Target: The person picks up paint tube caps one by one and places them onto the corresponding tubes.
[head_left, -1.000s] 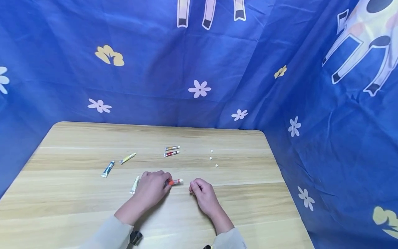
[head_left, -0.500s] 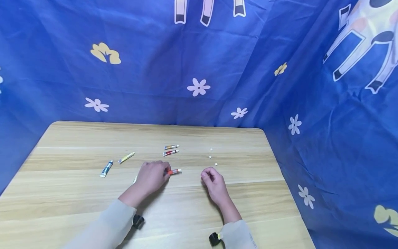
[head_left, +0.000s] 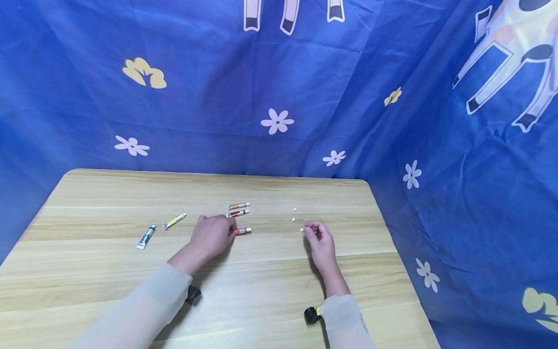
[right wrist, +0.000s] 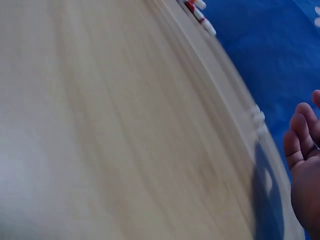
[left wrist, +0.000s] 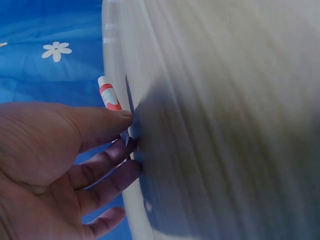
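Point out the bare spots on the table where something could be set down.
Bare: the far strip behind the tubes, the left end beyond the blue tube, and the near edge of the table between the sleeves. Crowded: mid-table, around both hands and the caps.

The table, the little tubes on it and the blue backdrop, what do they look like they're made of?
Table: looks like pale wood or wood-look laminate, with long grain streaks and a smooth, slightly shiny top. Orange tube that the left hand touches: probably thin metal or plastic, glossy with a printed label; too small to tell. Backdrop: thin woven cloth, matt, creased and draped, printed with flowers.
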